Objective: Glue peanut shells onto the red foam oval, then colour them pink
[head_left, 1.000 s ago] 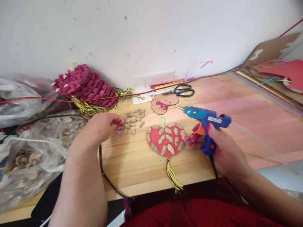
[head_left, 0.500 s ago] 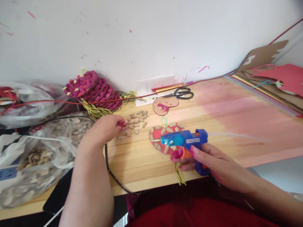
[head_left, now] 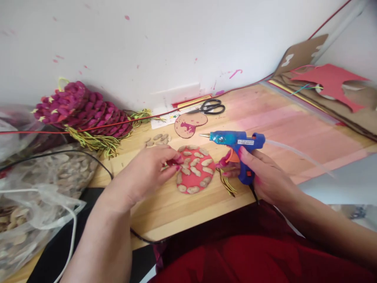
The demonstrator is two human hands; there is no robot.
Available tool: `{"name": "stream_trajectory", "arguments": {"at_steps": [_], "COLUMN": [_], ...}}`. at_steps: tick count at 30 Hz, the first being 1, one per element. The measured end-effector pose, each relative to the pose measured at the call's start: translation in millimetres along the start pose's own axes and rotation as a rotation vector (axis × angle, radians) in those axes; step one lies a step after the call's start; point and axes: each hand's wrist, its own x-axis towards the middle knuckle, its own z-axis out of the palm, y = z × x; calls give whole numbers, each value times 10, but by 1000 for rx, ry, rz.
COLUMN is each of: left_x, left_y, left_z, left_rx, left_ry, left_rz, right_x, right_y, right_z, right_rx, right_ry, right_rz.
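Note:
My right hand is wrapped round the handle of a blue glue gun, with fingers at its orange trigger. The metal nozzle points left above the table, and a clear glue stick trails from the rear. My left hand pinches a peanut over a red card shape. Peanuts in their shells line the card's rim, and several more lie across its middle. A yellow and dark tassel hangs off its right side. My left fingers partly cover the card's left edge.
Loose peanuts lie behind my left hand. Farther back are a cardboard heart and black scissors. Purple decorated pieces are stacked at left, above a plastic bag of peanuts. Red card scraps lie at right.
My left hand has moved from the loose peanuts to the red card. The glue gun has lifted away from above the card, which now lies turned with its tassel to the right.

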Motion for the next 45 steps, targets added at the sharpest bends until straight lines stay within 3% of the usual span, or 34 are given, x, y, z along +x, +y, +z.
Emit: {"name": "stream_trajectory", "arguments": {"at_steps": [3,7,19,28,34,45], "left_x": [25,11,-6,-27,-2,9], "left_y": [93,133,196,69,143,172], "left_z": [138,233,285,62,137,227], "left_rx": [13,13,20,36,-15,18], "left_ry": [-32,-33,-148,-67,-139,-157], "left_rz": [127,181,115,28,76,106], "right_x": [16,28,14,41,45,87], "right_y": [20,22,-23,30,-1,8], "right_z": [44,63,113,38,51,109], "right_rx": [26,47,47,17,19,29], "right_ry": [7,10,44,7,12,22], "right_rz": [-8,-25,-12,-23,-7,-21]}}
